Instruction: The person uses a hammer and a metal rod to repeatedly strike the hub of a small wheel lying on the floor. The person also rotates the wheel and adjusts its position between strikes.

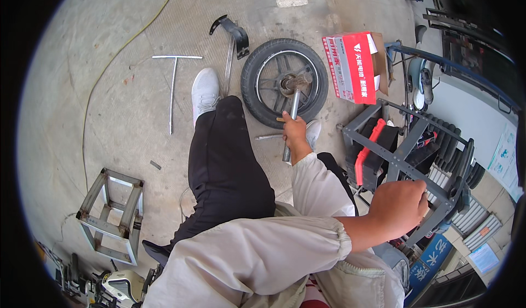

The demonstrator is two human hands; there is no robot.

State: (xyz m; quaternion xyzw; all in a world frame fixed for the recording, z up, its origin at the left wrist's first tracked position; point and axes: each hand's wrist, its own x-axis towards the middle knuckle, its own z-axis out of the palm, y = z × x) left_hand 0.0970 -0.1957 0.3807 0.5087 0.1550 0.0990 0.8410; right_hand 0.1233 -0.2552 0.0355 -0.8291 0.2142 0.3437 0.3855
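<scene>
Over the wheel (268, 82) | right hand (296, 133) clamped on hammer (295, 104) | left hand (397, 214) near grey rack (402, 167); cannot tell its grip

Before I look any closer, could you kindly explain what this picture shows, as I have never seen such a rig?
There is no robot here, only a person's two bare hands. The picture comes from a wide fisheye camera worn on the head, looking down, so straight edges bend near the rim. The right hand holds a hammer, its head over the hub of a spoked wheel lying flat on the floor. The left hand, its arm crossing to the right, is by a grey metal frame; whether it touches or holds anything is unclear. Also on the floor are a T-shaped metal tool, left of the wheel, and a red box, right of it.
</scene>
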